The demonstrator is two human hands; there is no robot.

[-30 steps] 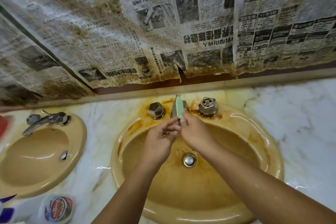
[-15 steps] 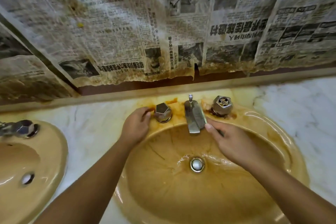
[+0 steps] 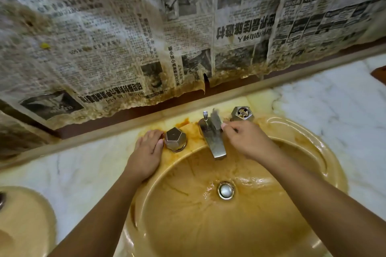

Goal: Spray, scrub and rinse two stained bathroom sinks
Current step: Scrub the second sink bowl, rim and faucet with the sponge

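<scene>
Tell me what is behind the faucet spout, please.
Behind the faucet spout stands a small lift rod, with orange-stained sink rim around it. The right hand holds a blurred pad against the spout, covering the rim there.

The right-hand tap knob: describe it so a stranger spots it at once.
Start at the big stained sink and find the spout at its back rim. The right knob stands just right of it, hexagonal metal. Unlike the capped left knob, its top is open.

Stained newspaper sheets (image 3: 188, 27) carry upside-down Chinese print; no words legible.
</scene>
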